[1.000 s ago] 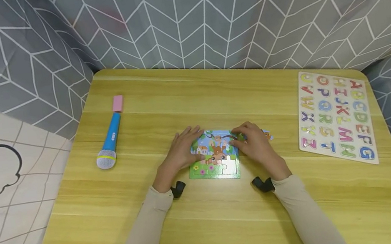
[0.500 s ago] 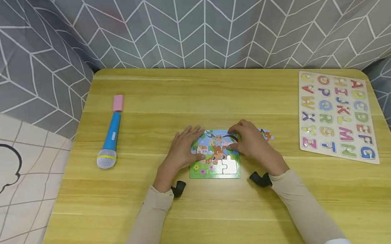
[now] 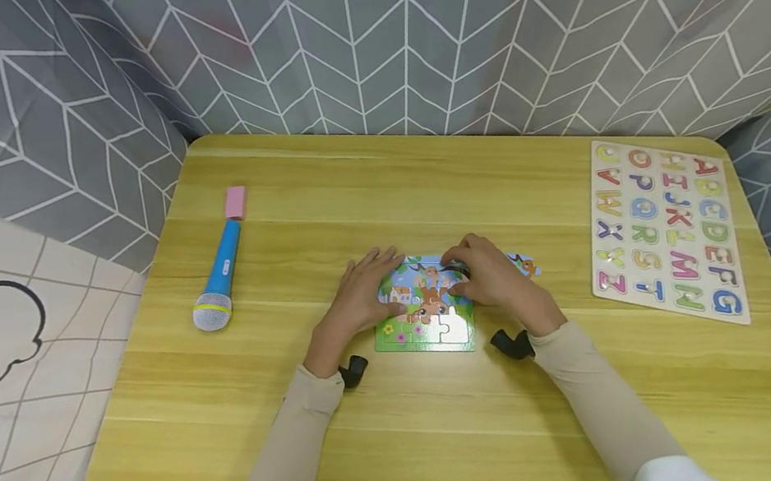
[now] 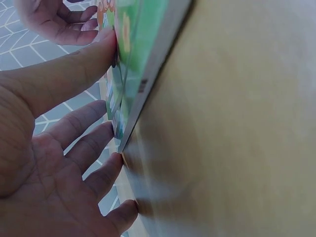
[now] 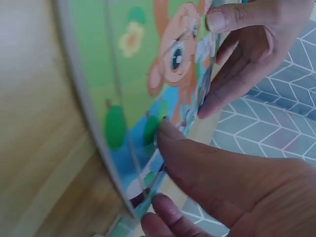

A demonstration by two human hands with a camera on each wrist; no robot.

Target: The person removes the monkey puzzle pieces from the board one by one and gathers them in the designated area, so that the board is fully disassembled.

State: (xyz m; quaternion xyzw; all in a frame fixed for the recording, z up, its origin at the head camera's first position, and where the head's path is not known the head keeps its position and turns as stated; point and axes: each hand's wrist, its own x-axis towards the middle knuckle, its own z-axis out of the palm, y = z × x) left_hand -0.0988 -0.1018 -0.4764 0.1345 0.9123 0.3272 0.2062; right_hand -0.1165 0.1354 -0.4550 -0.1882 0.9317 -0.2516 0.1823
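Observation:
A small jigsaw puzzle (image 3: 419, 339) with a cartoon animal on a green and blue ground lies in its tray at mid-table. My left hand (image 3: 358, 294) rests along its left side, thumb on the picture and fingers straight at the far left edge, as the left wrist view shows. At the upper right corner my right hand (image 3: 491, 274) pinches a puzzle piece (image 5: 156, 164) between thumb and fingers, low over the picture; the hand hides most of it. Just right of that hand lies a loose puzzle piece (image 3: 526, 263), partly covered.
A blue toy microphone (image 3: 220, 273) and a pink block (image 3: 235, 202) lie at the left of the table (image 3: 379, 200). An alphabet board (image 3: 661, 232) with coloured letters lies at the right. Patterned grey curtains (image 3: 355, 37) hang behind.
My right hand has shifted left, closer over the puzzle's upper right corner, uncovering more of the loose piece on its right. The left hand stays in place.

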